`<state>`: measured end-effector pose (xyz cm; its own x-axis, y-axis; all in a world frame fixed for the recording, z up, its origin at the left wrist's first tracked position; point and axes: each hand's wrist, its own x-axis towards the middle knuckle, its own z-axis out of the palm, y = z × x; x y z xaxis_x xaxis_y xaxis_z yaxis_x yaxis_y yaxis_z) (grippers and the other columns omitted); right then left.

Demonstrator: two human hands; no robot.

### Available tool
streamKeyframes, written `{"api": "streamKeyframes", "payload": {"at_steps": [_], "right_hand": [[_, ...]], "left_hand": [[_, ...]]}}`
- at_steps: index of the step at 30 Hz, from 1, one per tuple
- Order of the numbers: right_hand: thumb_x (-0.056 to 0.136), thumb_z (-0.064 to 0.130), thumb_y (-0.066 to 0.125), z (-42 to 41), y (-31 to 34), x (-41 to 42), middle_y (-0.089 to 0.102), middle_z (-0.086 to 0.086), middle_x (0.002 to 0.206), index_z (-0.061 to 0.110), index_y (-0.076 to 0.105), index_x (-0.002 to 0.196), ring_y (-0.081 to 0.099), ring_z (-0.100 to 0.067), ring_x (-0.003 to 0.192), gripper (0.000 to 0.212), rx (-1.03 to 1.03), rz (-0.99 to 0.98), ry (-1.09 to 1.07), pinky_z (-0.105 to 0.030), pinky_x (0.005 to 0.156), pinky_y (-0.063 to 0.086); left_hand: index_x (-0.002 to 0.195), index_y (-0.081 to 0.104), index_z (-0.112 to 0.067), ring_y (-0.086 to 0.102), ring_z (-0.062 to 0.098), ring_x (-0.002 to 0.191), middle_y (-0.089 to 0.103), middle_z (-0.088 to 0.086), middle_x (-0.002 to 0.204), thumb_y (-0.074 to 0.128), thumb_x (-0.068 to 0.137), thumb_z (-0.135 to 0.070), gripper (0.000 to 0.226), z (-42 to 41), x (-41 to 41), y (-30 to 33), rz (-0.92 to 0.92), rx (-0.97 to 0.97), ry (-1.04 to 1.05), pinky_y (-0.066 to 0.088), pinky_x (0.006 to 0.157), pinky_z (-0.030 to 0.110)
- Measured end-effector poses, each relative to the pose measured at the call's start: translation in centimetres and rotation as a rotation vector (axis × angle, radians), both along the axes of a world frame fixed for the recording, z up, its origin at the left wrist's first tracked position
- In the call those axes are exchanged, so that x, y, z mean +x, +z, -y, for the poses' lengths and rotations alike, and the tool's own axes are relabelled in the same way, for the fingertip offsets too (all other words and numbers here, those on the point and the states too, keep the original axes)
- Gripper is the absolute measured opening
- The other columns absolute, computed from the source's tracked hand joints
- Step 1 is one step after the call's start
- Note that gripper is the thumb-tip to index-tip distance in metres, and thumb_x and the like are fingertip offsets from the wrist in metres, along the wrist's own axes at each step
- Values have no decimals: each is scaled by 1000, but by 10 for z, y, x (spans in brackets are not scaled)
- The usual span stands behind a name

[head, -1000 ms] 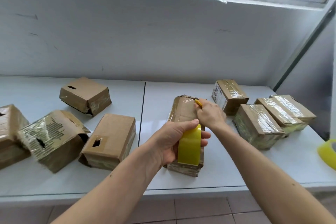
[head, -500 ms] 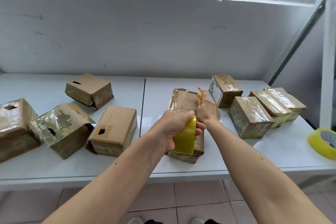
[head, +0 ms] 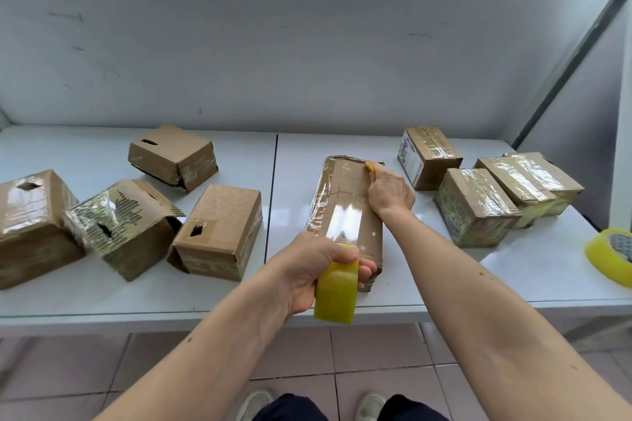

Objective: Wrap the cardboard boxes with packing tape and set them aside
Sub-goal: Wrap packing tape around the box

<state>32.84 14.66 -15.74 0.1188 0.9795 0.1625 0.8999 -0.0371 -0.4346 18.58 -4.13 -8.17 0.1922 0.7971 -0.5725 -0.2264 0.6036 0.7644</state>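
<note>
A long cardboard box [head: 345, 205] lies on the white table [head: 530, 270], its top shiny with clear tape. My left hand [head: 314, 270] grips a yellow roll of packing tape [head: 337, 290] at the box's near end, over the table's front edge. My right hand [head: 390, 193] rests on the box's far right edge and holds a small yellow tool [head: 369, 167] whose tip pokes out by the far corner. Several taped boxes [head: 475, 207] stand to the right.
Several cardboard boxes with holes and torn flaps [head: 219, 229] sit on the left half of the table. A second yellow tape roll [head: 612, 255] lies at the right edge. A grey wall stands behind the table. Tiled floor and my shoes show below.
My left hand has pulled the tape roll toward me along the box top, from its middle to its near end. My right hand has stayed at the far end.
</note>
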Motion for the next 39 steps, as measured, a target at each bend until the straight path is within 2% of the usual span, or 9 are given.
{"api": "streamKeyframes", "payload": {"at_steps": [6, 10, 15, 25, 30, 33, 35, 37, 39], "right_hand": [[106, 24, 28, 0, -1, -1, 65, -11, 118, 35, 55, 127, 61, -34, 106, 35, 27, 27, 7, -34, 74, 38], [105, 20, 28, -1, -2, 0, 66, -12, 113, 32, 56, 122, 62, -35, 101, 34, 33, 43, 10, -35, 73, 39], [105, 20, 28, 0, -2, -1, 66, -11, 113, 29, 57, 121, 62, -35, 101, 33, 47, 56, 2, -35, 72, 37], [100, 11, 32, -7, 6, -3, 66, -12, 108, 24, 58, 115, 62, -34, 99, 32, 23, 116, 28, -34, 71, 37], [96, 7, 42, -17, 30, 0, 49, -8, 139, 20, 65, 120, 48, -32, 123, 35, 51, 260, 84, -37, 92, 38], [99, 14, 40, -11, 29, -11, 58, -7, 128, 13, 63, 117, 50, -29, 121, 29, 198, 258, 208, -38, 100, 34], [99, 19, 39, -6, 18, -21, 56, -6, 133, 13, 57, 125, 46, -26, 129, 32, 88, 232, 277, -41, 111, 27], [97, 21, 38, 0, 3, -28, 37, -2, 156, 15, 43, 145, 28, -22, 146, 48, -29, 277, 274, -46, 121, 15], [97, 21, 35, 3, -7, -30, 24, -2, 163, 15, 32, 153, 17, -22, 151, 56, -14, 370, 258, -49, 122, 12]], "left_hand": [[96, 63, 2, 71, 21, 62, 73, 19, 78, 65, 91, 1, 6, 6, 2, -11, 60, -4, 33, 61, 66, 33], [103, 64, -2, 73, 23, 67, 75, 20, 84, 71, 88, -9, 18, 14, 6, -20, 107, -36, 36, 61, 66, 35], [112, 64, 5, 74, 23, 69, 75, 21, 92, 72, 86, -5, 29, 17, 6, -39, 138, -75, 60, 63, 64, 33], [125, 49, -7, 74, 32, 75, 74, 21, 104, 73, 83, 4, 50, 11, 8, -65, 111, -22, 146, 60, 73, 43], [127, 49, -6, 75, 30, 75, 72, 18, 103, 77, 81, -2, 54, -4, 16, -63, 137, 4, 180, 61, 65, 39], [128, 48, -3, 75, 30, 74, 72, 18, 102, 77, 82, -3, 54, -13, 19, -62, 143, 17, 182, 60, 66, 40], [128, 48, -3, 75, 29, 74, 72, 19, 104, 77, 82, -3, 54, -16, 22, -65, 138, 20, 177, 60, 66, 40], [128, 48, -5, 76, 30, 76, 72, 19, 107, 78, 81, -4, 56, -17, 23, -69, 133, 20, 177, 61, 64, 38], [128, 48, -6, 76, 30, 79, 72, 19, 109, 80, 80, -6, 58, -18, 22, -72, 137, 19, 176, 60, 63, 37]]}}
